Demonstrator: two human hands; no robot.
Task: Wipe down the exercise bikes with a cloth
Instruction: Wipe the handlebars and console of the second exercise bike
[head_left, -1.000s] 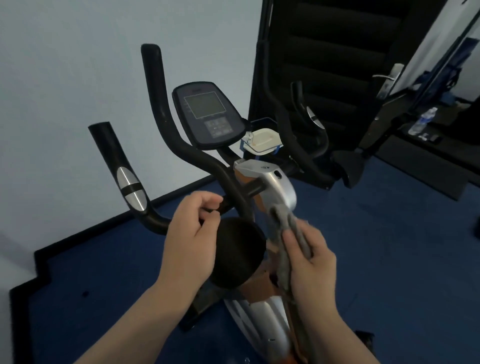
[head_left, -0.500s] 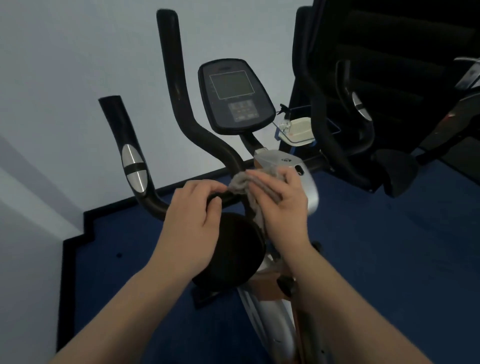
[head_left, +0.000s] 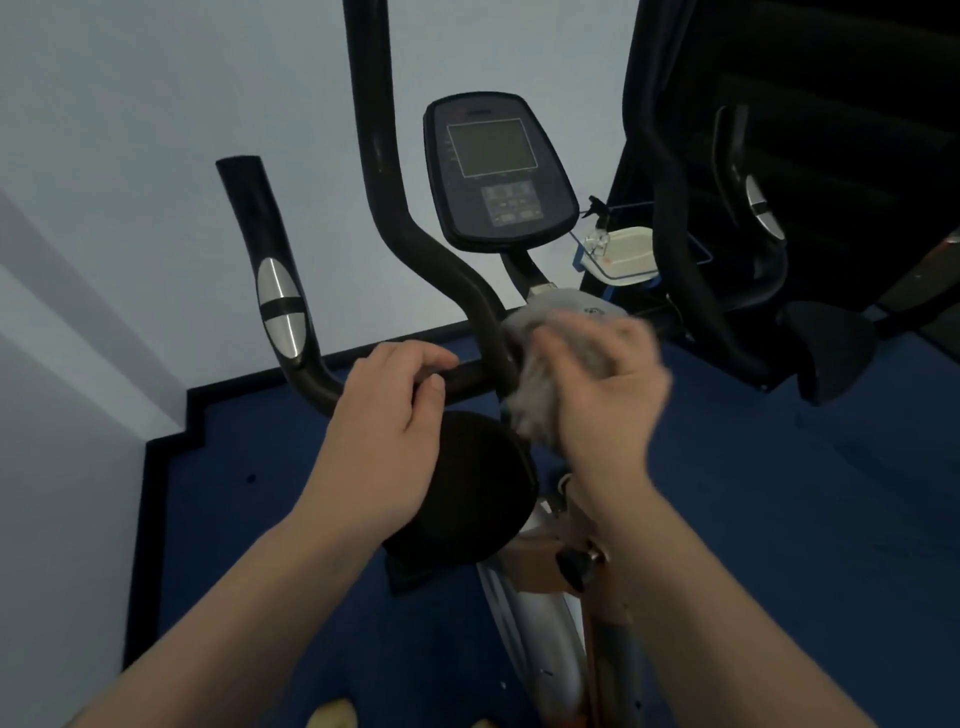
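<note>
— Grip check? Left hand (head_left: 387, 431) wrapped around the black horizontal handlebar crossbar (head_left: 467, 376), steadying the black-and-silver exercise bike (head_left: 540, 649). Right hand (head_left: 605, 395) closed on the crumpled grey cloth (head_left: 540, 410), blurred mid-rub.

— Where's the cloth working?

— Against the silver plastic stem cover (head_left: 576, 306), at about 1 o'clock from the left hand, just under the dark oval console (head_left: 498, 171).

— Changed since a second ago?

— Moved up from the lower frame near the round black knob (head_left: 467, 483) to the stem top. Probably console and handlebars next; frame below likely done.
</note>
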